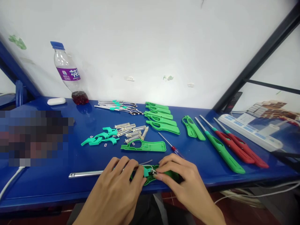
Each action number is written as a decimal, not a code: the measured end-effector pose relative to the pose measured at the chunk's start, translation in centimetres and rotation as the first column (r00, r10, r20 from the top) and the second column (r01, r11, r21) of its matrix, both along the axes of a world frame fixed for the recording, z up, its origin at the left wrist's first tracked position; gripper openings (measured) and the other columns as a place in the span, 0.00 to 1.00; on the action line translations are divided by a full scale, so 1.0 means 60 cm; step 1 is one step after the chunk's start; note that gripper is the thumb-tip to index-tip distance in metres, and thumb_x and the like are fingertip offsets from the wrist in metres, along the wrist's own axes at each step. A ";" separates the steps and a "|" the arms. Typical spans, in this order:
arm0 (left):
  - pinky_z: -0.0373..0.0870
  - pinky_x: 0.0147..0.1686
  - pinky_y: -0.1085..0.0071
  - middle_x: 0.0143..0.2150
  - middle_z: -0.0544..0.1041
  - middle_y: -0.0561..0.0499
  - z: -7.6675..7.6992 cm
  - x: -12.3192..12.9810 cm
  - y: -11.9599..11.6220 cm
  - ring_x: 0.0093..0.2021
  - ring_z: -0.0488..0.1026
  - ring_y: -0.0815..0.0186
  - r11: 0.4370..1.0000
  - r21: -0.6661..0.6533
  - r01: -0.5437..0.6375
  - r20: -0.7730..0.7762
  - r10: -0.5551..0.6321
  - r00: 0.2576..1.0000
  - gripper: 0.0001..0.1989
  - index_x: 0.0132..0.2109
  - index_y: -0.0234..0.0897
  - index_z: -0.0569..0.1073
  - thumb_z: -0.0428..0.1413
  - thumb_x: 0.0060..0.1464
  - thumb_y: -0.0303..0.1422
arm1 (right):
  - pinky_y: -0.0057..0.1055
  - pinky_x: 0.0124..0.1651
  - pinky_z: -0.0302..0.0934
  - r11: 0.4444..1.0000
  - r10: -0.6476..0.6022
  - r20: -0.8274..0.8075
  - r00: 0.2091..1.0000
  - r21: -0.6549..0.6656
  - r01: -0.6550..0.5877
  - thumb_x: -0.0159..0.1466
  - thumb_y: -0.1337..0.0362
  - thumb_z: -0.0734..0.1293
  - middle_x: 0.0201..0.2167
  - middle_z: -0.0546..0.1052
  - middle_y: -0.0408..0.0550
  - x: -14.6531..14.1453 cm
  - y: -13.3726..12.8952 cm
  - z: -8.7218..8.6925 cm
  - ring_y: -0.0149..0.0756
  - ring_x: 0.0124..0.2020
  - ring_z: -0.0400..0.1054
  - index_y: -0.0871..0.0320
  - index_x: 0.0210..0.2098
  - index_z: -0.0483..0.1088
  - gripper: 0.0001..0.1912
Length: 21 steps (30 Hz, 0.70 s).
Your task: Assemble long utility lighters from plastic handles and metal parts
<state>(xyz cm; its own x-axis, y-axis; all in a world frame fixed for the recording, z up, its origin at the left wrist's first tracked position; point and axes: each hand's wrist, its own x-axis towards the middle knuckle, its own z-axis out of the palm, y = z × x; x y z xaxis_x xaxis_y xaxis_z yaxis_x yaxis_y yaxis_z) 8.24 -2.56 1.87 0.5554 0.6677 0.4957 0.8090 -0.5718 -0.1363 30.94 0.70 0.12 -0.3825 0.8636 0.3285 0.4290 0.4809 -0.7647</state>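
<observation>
My left hand (117, 184) is closed over a green lighter shell half (172, 175) near the desk's front edge, pressing it down. A silver metal tube (85, 174) sticks out to the left from under that hand. Between my hands, a teal trigger (147, 172) sits in the shell, with a white wire (152, 167) looping beside it. My right hand (186, 175) pinches a small black part at the wire's end, inside the shell. The fingers hide most of the inner parts. Just behind lies another green shell half (152, 146).
Teal triggers (99, 139), clear fuel tanks (133, 132), wired metal tubes (117, 107) and green shell halves (161, 118) lie behind. Rightward are a screwdriver (173, 148), green lighter (225, 153), red lighters (235, 145) and power strip (250, 132). A bottle (69, 73) stands back left.
</observation>
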 end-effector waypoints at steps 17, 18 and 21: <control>0.75 0.35 0.61 0.40 0.76 0.47 -0.003 0.001 -0.002 0.39 0.73 0.58 0.992 -0.119 0.033 0.356 0.011 0.935 0.10 0.47 0.39 0.75 0.50 0.67 0.26 | 0.27 0.48 0.67 0.999 0.010 -0.083 0.996 -0.043 -0.014 0.70 0.68 0.72 0.38 0.81 0.38 -0.001 0.002 -0.005 0.34 0.45 0.77 0.50 0.38 0.76 0.05; 0.76 0.35 0.62 0.40 0.76 0.47 -0.004 0.000 -0.004 0.39 0.73 0.58 0.993 -0.117 0.032 0.356 0.012 0.934 0.10 0.47 0.39 0.75 0.50 0.67 0.26 | 0.27 0.48 0.67 0.999 -0.001 -0.086 0.996 -0.047 -0.003 0.70 0.68 0.72 0.38 0.82 0.39 -0.002 0.002 -0.004 0.34 0.44 0.77 0.50 0.38 0.76 0.05; 0.77 0.35 0.61 0.41 0.76 0.47 -0.007 -0.003 -0.009 0.38 0.74 0.58 0.995 -0.096 0.007 0.364 0.029 0.931 0.10 0.50 0.40 0.74 0.50 0.67 0.27 | 0.28 0.46 0.67 0.998 -0.030 -0.099 0.995 -0.059 0.024 0.70 0.67 0.72 0.39 0.82 0.40 -0.003 0.003 -0.002 0.34 0.42 0.77 0.51 0.37 0.76 0.05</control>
<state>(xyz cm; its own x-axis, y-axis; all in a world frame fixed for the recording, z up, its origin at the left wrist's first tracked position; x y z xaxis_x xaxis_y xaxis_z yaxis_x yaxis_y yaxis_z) 8.04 -3.11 1.45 0.3405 0.7260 0.5975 0.7990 -0.5584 0.2232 30.77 0.88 -0.02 -0.3267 0.8918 0.3129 0.3616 0.4239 -0.8304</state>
